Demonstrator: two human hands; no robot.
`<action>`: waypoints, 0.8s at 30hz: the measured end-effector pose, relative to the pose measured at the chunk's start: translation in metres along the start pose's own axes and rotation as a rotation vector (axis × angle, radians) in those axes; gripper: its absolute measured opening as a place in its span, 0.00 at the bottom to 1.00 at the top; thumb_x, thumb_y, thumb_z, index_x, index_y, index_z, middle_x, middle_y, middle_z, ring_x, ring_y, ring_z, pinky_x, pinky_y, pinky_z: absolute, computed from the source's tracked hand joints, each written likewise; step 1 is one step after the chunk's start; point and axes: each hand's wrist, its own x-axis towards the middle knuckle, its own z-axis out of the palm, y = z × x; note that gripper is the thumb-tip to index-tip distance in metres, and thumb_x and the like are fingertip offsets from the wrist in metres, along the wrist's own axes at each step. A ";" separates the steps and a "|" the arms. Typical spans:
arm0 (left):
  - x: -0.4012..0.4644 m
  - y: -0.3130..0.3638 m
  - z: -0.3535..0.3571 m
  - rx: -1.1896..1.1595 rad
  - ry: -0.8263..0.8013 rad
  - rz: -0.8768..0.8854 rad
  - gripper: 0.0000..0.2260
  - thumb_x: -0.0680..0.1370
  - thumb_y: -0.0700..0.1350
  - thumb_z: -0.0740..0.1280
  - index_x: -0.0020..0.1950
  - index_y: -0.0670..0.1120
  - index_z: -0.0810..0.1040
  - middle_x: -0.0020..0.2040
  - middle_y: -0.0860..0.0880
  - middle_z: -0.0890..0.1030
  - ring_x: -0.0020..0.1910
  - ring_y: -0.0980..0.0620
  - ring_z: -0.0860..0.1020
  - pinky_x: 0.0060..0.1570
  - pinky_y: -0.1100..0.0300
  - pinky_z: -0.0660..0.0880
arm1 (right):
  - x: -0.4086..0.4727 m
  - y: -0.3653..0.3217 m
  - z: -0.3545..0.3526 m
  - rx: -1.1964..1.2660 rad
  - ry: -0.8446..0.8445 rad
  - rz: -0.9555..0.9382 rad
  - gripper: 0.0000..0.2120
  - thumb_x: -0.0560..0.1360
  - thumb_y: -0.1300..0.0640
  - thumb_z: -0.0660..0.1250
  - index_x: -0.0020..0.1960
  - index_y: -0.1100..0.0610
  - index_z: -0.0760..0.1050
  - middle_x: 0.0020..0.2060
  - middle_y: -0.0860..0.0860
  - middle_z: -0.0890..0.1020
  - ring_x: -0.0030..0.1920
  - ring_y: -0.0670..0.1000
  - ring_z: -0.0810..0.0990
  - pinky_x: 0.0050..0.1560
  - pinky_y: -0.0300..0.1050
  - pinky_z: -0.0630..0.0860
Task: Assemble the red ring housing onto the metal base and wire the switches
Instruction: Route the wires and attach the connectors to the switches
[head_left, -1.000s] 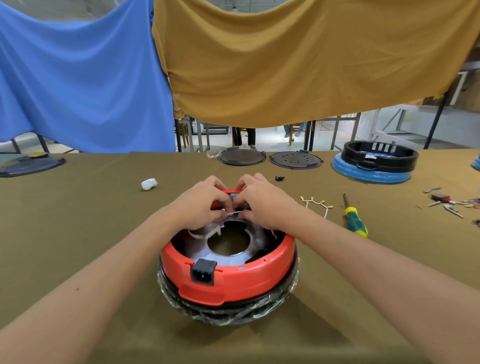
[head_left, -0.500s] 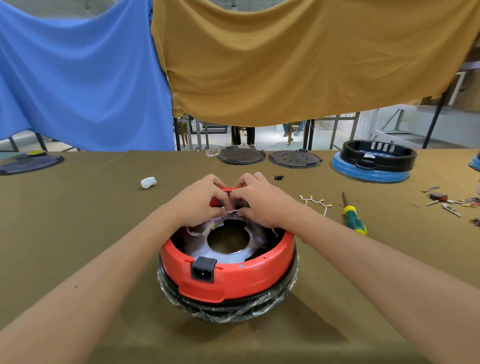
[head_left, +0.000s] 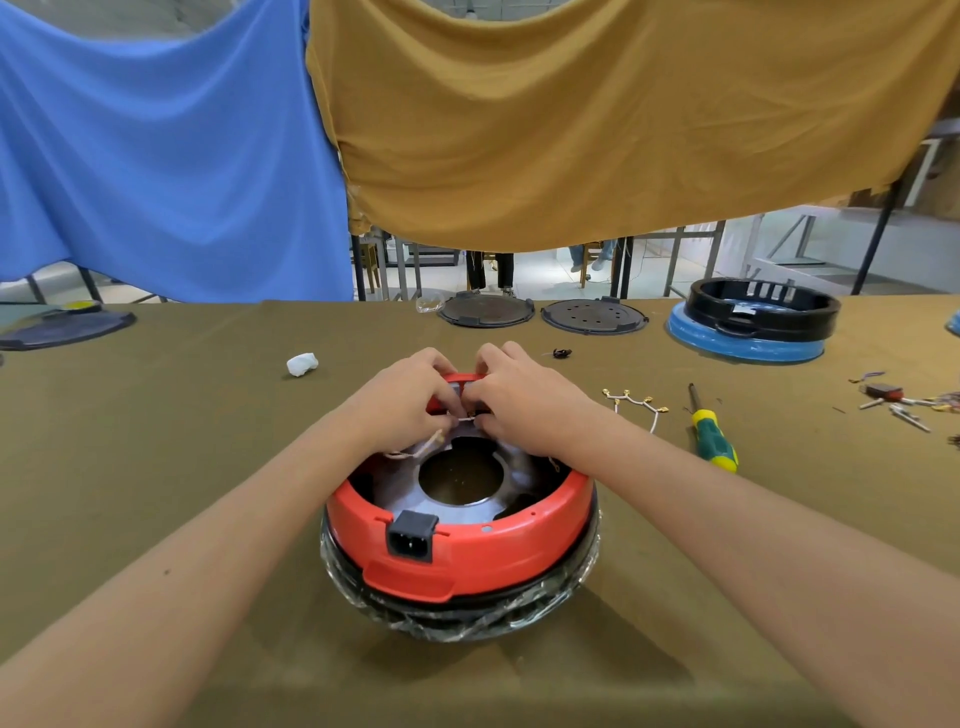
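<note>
**Both hands at the far rim of a glossy red housing**

We see the red ring housing, smooth moulded plastic with a rounded wall, seated on the metal base, a dull silver dish with a round hole at its centre. The assembly stands in the middle of the table, which is draped in matte olive cloth. Crinkled clear film and a black band wrap its lower edge. A boxy black power socket sits in the near wall.

At the far rim, the left hand and right hand meet with fingers curled, pinching a thin pale wire that trails down over the base; the switches themselves are hidden behind the fingers.

To the right lie a branched white wire harness with small brass terminals and a green-and-yellow screwdriver. Farther back rest two flat dark round discs, a black ring on a blue base and a crumpled white scrap. Blue and mustard cloths hang behind.
</note>
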 end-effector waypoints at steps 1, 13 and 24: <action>0.000 0.000 0.000 0.005 -0.004 0.001 0.07 0.77 0.44 0.70 0.51 0.52 0.86 0.67 0.48 0.70 0.63 0.49 0.72 0.63 0.54 0.69 | 0.000 0.000 0.000 -0.009 -0.001 0.000 0.12 0.80 0.51 0.62 0.61 0.53 0.78 0.59 0.55 0.69 0.60 0.57 0.66 0.48 0.50 0.75; -0.001 0.002 0.000 0.009 -0.017 -0.008 0.07 0.78 0.45 0.70 0.55 0.52 0.86 0.68 0.47 0.69 0.65 0.47 0.71 0.66 0.50 0.68 | -0.005 0.007 -0.005 0.326 0.146 0.169 0.07 0.74 0.57 0.68 0.52 0.53 0.77 0.52 0.52 0.76 0.53 0.55 0.76 0.54 0.50 0.75; -0.001 0.002 -0.001 0.031 -0.050 -0.003 0.10 0.79 0.45 0.69 0.59 0.53 0.84 0.70 0.46 0.67 0.67 0.47 0.68 0.67 0.46 0.67 | -0.003 0.008 -0.001 0.200 -0.001 0.104 0.07 0.77 0.55 0.68 0.50 0.51 0.85 0.64 0.51 0.72 0.62 0.53 0.66 0.59 0.52 0.74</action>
